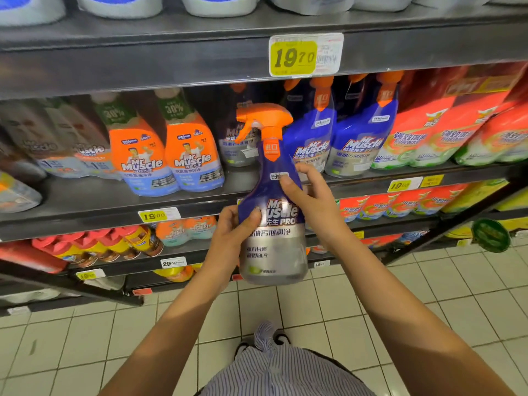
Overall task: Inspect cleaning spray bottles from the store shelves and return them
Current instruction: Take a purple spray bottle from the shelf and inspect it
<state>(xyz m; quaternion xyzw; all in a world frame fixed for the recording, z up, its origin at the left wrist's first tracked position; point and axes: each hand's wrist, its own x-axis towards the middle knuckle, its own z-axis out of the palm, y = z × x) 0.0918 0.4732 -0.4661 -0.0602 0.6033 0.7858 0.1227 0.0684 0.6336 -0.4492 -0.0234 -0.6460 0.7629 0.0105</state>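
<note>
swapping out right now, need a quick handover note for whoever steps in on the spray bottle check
Left hand: gripping the lower side of the blue and silver plastic spray bottle with the orange trigger head, thumb across its front label.
Right hand: holding the bottle's upper body, fingers on the blue shoulder.
The bottle is upright, off the shelf, label facing the camera, trigger pointing left.
Matching blue spray bottles stand on the dark metal middle shelf, with a gap just left of them, behind the held bottle.
Done: bottle picked up, inspection under way.
Left: finish checking it and return it, probably to that gap.
</note>
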